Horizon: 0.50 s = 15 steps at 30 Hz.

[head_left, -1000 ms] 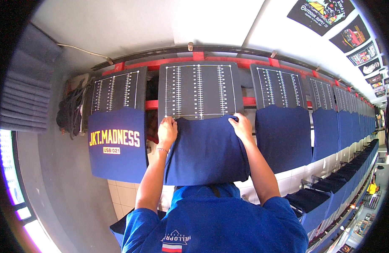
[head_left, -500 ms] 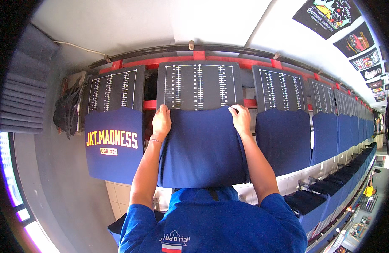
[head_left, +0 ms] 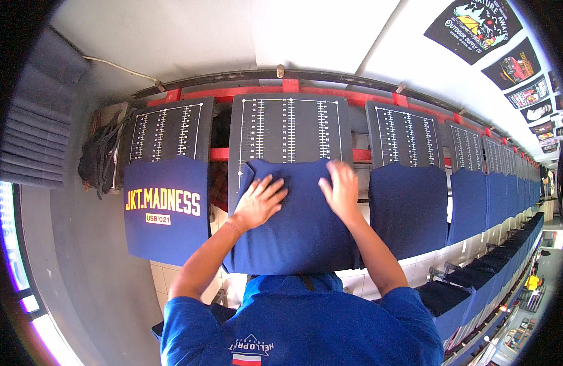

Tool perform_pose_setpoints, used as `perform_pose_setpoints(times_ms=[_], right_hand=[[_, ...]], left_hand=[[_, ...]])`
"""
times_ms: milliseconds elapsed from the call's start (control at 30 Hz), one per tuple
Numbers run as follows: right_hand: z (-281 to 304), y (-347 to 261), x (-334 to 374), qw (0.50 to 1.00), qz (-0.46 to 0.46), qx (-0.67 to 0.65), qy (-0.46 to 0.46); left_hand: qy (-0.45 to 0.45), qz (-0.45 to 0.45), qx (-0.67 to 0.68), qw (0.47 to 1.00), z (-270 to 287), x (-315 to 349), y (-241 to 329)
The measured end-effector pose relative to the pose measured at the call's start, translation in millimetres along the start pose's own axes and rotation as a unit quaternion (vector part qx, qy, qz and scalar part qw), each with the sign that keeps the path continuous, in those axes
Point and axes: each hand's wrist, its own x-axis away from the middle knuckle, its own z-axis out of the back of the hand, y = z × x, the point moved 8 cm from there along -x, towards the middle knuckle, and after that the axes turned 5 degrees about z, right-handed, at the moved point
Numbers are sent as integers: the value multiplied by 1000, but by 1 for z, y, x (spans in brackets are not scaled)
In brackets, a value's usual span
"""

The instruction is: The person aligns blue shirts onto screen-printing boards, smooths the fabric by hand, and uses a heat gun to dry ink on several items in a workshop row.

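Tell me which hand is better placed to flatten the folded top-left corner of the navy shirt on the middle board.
Left. The left hand lies flat on the navy blue cotton shirt right beside the turned-over corner near the black ruled printing board. The right hand rests nearer the shirt's opposite upper side.

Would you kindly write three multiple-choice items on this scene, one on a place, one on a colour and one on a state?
1. Where do both hands rest?
A. on the navy shirt of the middle board
B. on the printed shirt at the left
C. on the red rail

2. What colour is the print on the left shirt?
A. white only
B. green
C. yellow

3. How are the hands?
A. clenched
B. flat, fingers spread
C. pinching an edge

Answers:
1 A: the left hand and right hand lie on the navy shirt over the middle board.
2 C: the printed shirt carries yellow lettering.
3 B: both palms press flat.
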Motion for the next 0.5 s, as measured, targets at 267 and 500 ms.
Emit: perform_pose_setpoints(times_ms=[267,500], right_hand=[[16,87,78,956,-201,210,-31],[-27,11,35,975,-107,96,-169]], left_hand=[[149,328,-158,919,28,97,-114],[135,414,-160,886,10,122,-112]])
